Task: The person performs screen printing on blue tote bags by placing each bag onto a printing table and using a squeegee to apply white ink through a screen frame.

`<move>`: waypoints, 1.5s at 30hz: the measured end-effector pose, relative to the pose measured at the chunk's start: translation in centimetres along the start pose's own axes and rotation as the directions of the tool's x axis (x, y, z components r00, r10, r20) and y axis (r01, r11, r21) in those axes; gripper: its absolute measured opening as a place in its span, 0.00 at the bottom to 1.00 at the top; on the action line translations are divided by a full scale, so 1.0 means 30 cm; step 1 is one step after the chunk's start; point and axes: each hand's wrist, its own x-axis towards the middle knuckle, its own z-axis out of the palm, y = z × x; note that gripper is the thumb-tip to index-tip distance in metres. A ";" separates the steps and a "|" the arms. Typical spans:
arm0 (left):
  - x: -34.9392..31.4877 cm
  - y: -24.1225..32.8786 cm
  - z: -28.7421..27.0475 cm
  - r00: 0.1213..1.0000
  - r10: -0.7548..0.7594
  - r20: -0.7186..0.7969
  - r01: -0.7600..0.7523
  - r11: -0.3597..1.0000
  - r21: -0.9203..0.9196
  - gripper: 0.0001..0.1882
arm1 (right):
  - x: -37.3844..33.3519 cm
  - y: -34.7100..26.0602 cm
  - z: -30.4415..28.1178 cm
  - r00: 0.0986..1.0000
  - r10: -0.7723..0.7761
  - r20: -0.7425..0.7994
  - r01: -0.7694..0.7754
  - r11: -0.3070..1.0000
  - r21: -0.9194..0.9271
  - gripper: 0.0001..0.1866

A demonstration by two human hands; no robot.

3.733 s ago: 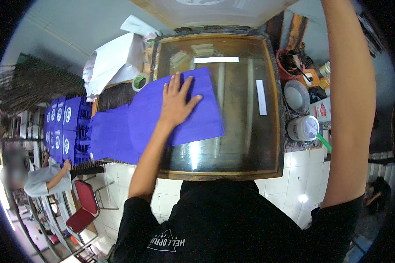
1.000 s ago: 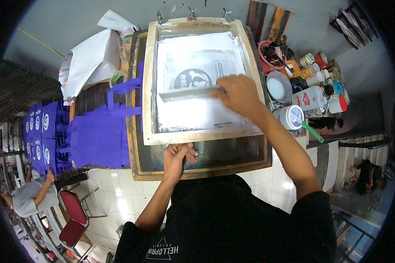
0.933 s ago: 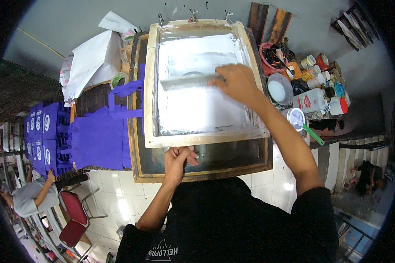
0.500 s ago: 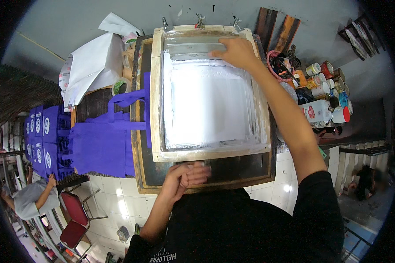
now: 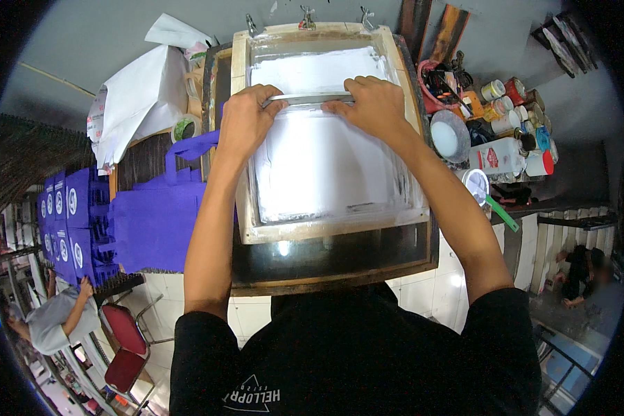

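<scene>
My left hand (image 5: 248, 119) and my right hand (image 5: 373, 104) are both closed on a squeegee (image 5: 308, 99), one at each end, with the thumbs on its near side. The squeegee lies crosswise on the mesh of a wooden screen-printing frame (image 5: 336, 230), in its far half. White ink (image 5: 319, 71) covers the mesh beyond the squeegee, and a pale, shiny area stretches toward me. Clips (image 5: 306, 19) stand along the frame's far edge. Under the frame is a dark board (image 5: 340, 255) with a wooden rim.
Purple bags (image 5: 152, 215) lie to the left, near white paper (image 5: 142, 87) and a tape roll (image 5: 185, 129). On the right are ink jars (image 5: 504, 123), a bowl (image 5: 449, 136), a white jug (image 5: 498, 157) and a green-handled tool (image 5: 500, 211). A person (image 5: 62, 315) stands by a red chair (image 5: 123, 340).
My left hand has come up from the near edge onto the squeegee. The squeegee has moved toward me from the far end, leaving white ink behind it.
</scene>
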 end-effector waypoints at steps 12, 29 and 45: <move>-0.365 0.120 -0.031 0.999 0.014 0.038 -0.016 0.999 0.043 0.10 | -0.323 -0.154 -0.143 0.998 -0.052 -0.028 0.054 0.997 0.060 0.30; -0.766 -0.037 -0.013 0.963 0.251 -0.094 -0.208 0.922 0.327 0.64 | -0.582 -0.233 -0.249 0.997 -0.060 -0.042 0.067 0.978 0.197 0.14; -0.508 0.083 0.023 0.838 0.351 -0.418 -0.124 0.868 0.481 0.18 | -0.009 -0.158 -0.726 0.818 -0.142 -0.557 0.143 0.989 -0.043 0.16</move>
